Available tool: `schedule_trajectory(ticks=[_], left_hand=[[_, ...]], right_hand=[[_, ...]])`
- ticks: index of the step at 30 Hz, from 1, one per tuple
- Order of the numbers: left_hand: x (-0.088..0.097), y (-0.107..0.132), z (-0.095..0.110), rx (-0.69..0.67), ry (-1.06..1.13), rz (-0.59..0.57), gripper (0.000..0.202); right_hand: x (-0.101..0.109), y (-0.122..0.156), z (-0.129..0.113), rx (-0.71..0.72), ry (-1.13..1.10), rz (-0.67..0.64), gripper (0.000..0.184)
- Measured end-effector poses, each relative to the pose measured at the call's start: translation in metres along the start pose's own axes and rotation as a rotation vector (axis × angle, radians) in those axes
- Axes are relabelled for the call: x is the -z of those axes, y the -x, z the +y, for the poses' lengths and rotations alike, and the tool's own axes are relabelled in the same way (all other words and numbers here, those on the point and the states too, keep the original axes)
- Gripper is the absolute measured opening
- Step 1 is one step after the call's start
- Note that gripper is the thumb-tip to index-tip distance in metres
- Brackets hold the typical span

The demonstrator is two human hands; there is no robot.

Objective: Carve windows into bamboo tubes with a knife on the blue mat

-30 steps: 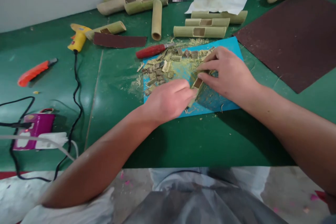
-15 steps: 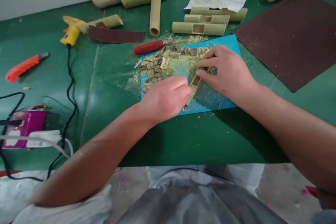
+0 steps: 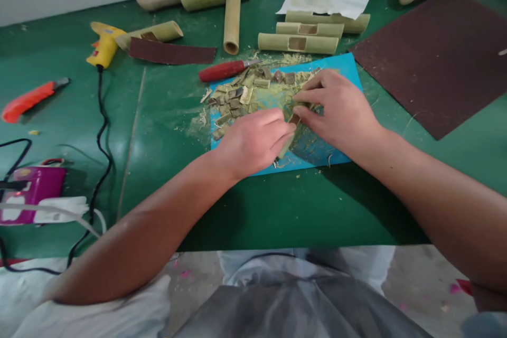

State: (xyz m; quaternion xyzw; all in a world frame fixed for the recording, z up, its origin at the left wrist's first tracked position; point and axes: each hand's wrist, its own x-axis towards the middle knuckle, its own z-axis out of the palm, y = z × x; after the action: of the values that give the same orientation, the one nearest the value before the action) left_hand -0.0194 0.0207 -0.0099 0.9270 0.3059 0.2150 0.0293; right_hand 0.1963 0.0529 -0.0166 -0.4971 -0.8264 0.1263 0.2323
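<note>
Both my hands meet over a blue cutting mat [image 3: 340, 66] on the green table. My right hand [image 3: 340, 113] presses a short bamboo tube [image 3: 288, 140] down on the mat, fingers curled over its upper end. My left hand [image 3: 253, 142] grips the tube's lower part, fingertips at the cut window, which is mostly hidden. Whether the left hand also holds a small tool I cannot tell. A heap of bamboo chips [image 3: 237, 100] and sawdust lies on the mat's left half.
A red-handled knife [image 3: 224, 70] lies at the mat's top edge. Behind it are several bamboo tubes [image 3: 297, 42], a sandpaper strip [image 3: 172, 54], a yellow glue gun [image 3: 102, 47] with black cord, and an orange cutter [image 3: 27, 100]. A large brown sandpaper sheet [image 3: 435, 53] covers the right.
My left hand has slid up the tube toward my right hand, so its fingers now cover the cut window. The view has shifted slightly.
</note>
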Motion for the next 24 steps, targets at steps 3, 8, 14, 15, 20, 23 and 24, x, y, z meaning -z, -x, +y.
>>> schedule_trajectory(ticks=[3, 8, 14, 15, 20, 23, 24], left_hand=[[-0.0004, 0.0000, 0.0002, -0.009, -0.015, -0.003, 0.034], [-0.0003, 0.0003, 0.0016, 0.016, -0.008, 0.000, 0.033], [0.0007, -0.0009, 0.0007, -0.014, -0.013, -0.018, 0.037], [0.0006, -0.0014, 0.0005, -0.014, -0.016, -0.010, 0.036], [-0.0002, -0.0009, 0.0009, -0.024, -0.044, -0.015, 0.038], [-0.0015, -0.0014, 0.0004, -0.021, -0.022, 0.013, 0.036], [-0.0018, -0.0018, 0.0001, -0.024, -0.019, 0.021, 0.035]], right_hand=[[-0.0017, 0.0004, 0.0012, 0.017, -0.012, 0.027, 0.018], [-0.0009, 0.0004, -0.0016, 0.001, -0.024, 0.006, 0.018], [-0.0009, 0.0021, -0.0006, 0.009, -0.042, 0.025, 0.017], [-0.0011, 0.0022, -0.0001, 0.008, -0.043, 0.027, 0.017], [-0.0013, 0.0013, 0.0003, 0.003, -0.042, 0.017, 0.016], [-0.0013, 0.0009, -0.0007, 0.000, -0.033, 0.025, 0.017], [-0.0014, 0.0009, -0.0010, -0.002, -0.037, 0.022, 0.018]])
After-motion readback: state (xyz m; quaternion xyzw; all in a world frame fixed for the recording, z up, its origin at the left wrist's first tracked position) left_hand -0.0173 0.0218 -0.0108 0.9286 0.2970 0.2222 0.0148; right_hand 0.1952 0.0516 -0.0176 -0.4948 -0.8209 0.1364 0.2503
